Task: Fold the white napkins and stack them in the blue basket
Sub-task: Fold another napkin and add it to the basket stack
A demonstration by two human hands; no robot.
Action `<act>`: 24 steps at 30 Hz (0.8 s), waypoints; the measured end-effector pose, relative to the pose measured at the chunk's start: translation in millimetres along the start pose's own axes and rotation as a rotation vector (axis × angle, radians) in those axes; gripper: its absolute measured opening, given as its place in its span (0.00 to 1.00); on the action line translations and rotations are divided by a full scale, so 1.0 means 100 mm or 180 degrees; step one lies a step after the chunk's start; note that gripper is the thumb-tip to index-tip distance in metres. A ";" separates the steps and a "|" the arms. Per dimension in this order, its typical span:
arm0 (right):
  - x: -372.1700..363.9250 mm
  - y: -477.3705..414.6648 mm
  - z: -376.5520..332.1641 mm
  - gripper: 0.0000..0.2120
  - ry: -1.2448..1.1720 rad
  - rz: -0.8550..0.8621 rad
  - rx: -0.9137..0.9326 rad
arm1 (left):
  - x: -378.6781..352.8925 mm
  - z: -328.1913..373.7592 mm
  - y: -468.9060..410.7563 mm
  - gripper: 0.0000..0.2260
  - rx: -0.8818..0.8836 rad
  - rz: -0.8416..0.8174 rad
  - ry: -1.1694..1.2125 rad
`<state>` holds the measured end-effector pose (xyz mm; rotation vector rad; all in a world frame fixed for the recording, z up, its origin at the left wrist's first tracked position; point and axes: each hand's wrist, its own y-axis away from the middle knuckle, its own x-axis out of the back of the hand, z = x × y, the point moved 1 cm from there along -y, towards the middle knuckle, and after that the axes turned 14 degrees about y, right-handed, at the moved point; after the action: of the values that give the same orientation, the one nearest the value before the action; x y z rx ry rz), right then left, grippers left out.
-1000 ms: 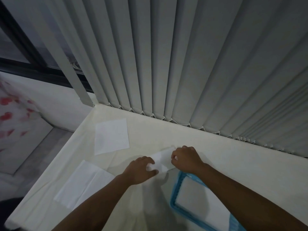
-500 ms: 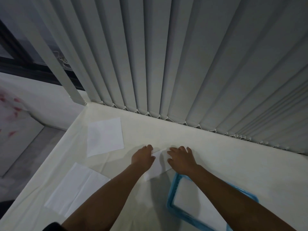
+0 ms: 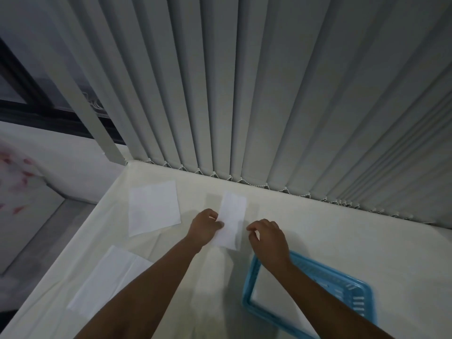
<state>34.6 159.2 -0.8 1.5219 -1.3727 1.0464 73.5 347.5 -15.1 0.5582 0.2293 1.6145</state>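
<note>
While left hand (image 3: 205, 227) pinches folded napkin (image 3: 231, 220), right hand (image 3: 267, 237) hovers loosely curled, empty

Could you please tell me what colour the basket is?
Blue, a light turquoise shade; the basket shows in the head view.

left hand (image 3: 204, 227) pinching, right hand (image 3: 267, 237) loose (curled)

White napkins: folded strip (image 3: 231, 220), flat square (image 3: 153, 207), larger sheet (image 3: 107, 277). Blue basket (image 3: 352, 289), slotted walls, white inside. Cream tablecloth (image 3: 318, 236). Grey vertical blinds (image 3: 244, 94). Red blotches on pale surface (image 3: 17, 182) far left.
</note>
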 end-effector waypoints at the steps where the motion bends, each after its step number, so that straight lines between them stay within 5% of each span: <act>1: 0.02 0.08 -0.03 0.08 -0.0207 -0.0067 -0.0157 | -0.02 0.04 0.07 0.04 0.0038 0.0045 0.0425; 6: 0.11 0.42 -0.21 0.17 -0.1721 -0.0723 -0.1217 | -0.27 0.13 0.48 0.04 0.0192 -0.0013 0.1976; 12: 0.24 0.67 -0.11 0.07 -0.3590 -0.0663 -0.2398 | -0.67 0.13 0.97 0.05 0.0394 -0.0071 0.2573; 24: 0.47 1.23 0.65 0.11 -0.3267 -0.0325 -0.2095 | -0.88 0.07 1.27 0.08 0.0439 0.0175 0.2799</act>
<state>-81.8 73.7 27.4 1.5951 -1.9909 -0.3727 -31.4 243.4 30.5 -0.0828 0.9848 1.8223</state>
